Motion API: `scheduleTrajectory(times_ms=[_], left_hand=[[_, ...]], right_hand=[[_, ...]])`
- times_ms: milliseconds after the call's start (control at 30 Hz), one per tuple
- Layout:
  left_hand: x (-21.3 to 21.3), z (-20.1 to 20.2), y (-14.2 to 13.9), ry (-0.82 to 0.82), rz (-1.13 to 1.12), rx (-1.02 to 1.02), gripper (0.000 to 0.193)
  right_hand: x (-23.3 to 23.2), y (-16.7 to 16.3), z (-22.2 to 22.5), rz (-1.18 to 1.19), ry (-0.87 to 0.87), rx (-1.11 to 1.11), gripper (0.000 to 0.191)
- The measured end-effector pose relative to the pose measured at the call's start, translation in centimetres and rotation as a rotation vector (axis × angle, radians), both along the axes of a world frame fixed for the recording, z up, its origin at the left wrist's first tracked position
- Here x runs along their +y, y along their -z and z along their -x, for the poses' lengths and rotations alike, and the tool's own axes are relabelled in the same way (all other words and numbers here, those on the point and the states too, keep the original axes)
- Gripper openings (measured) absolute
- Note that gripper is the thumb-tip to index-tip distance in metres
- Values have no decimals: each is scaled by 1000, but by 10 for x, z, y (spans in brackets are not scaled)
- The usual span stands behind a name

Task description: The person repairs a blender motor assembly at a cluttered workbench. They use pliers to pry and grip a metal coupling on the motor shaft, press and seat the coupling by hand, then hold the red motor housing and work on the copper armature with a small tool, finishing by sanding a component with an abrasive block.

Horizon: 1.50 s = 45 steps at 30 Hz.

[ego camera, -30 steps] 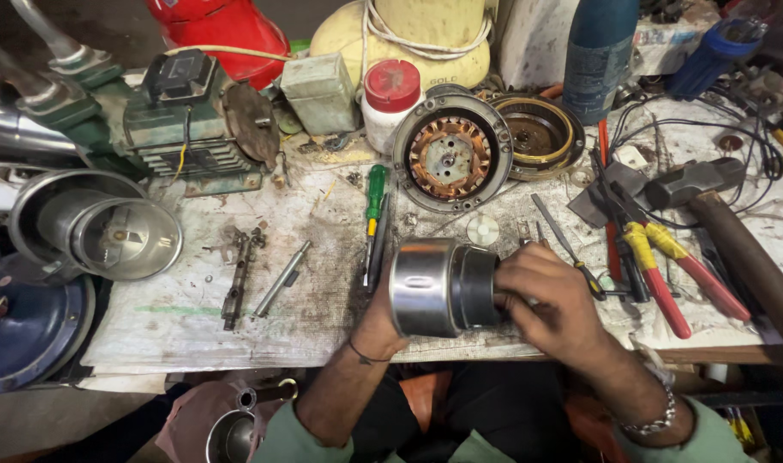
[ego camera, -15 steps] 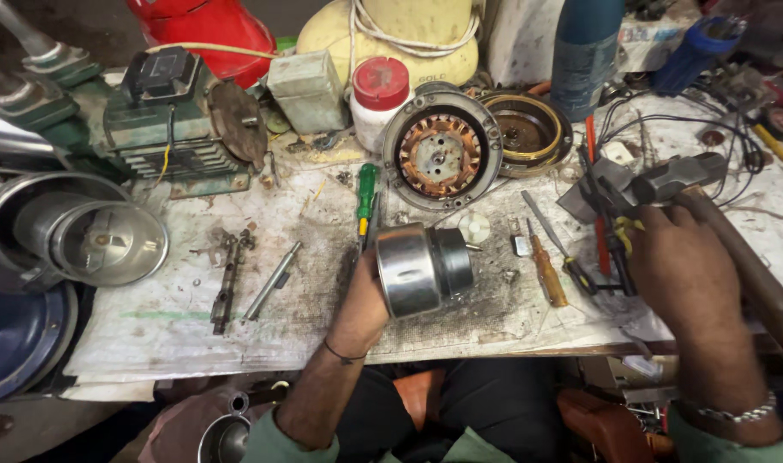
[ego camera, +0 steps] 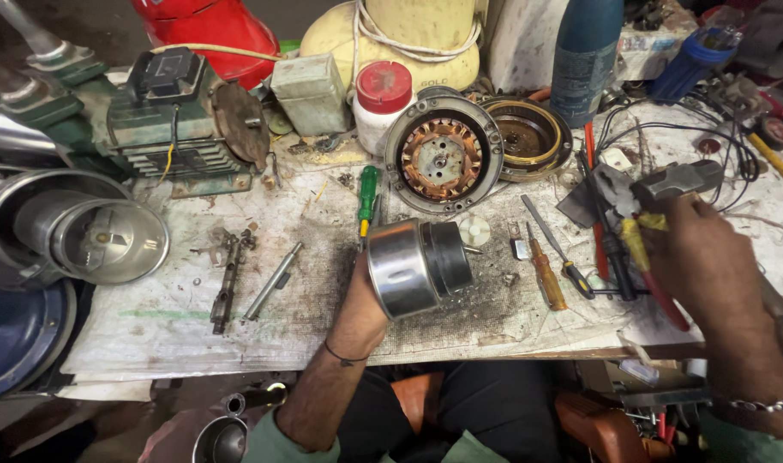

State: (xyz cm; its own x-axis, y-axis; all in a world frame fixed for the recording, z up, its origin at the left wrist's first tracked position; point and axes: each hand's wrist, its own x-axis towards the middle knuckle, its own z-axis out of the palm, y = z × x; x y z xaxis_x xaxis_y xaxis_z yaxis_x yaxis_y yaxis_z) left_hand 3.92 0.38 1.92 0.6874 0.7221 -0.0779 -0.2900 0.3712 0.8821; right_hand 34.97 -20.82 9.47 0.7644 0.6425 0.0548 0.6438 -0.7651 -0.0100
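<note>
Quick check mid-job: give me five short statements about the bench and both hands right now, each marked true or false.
1. The left hand holds the steel cylinder. True.
2. The right hand rests on the cylinder. False: it is over at the hammer, apart from the cylinder.
3. The green screwdriver lies left of the copper-wound stator. True.
4. The stator lies inside the cylinder. False: it lies on the bench, behind the cylinder.
5. The red-lidded jar lies on its side. False: it stands upright.
</note>
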Motion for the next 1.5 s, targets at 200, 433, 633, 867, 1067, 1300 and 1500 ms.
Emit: scheduleTrajectory(times_ms=[200,433,633,867,1067,1300,1500], left_hand=[[-8,4,-24,98,-31,-362,39],[-4,4,-36,139,111,-487,39],[3,11,-26,174,75,-464,40],[18,21,-13,137,-9,-307,41],[25,26,-10,113,-47,-258,42],[21,26,-11,152,-113,-267,43],[20,28,-12,195,-144,-281,45]], right_hand=[[-9,0,-24,-936,-172,837,53],[7,8,-6,-613,-685,757,80],[14,-20,59,-793,-653,1103,93],[3,-59,82,-348,-399,1199,77],[0,-77,87,-458,-515,1374,64],[16,-86,91,-125,-357,1314,52],[32,-95,106,-144,-407,1418,56]])
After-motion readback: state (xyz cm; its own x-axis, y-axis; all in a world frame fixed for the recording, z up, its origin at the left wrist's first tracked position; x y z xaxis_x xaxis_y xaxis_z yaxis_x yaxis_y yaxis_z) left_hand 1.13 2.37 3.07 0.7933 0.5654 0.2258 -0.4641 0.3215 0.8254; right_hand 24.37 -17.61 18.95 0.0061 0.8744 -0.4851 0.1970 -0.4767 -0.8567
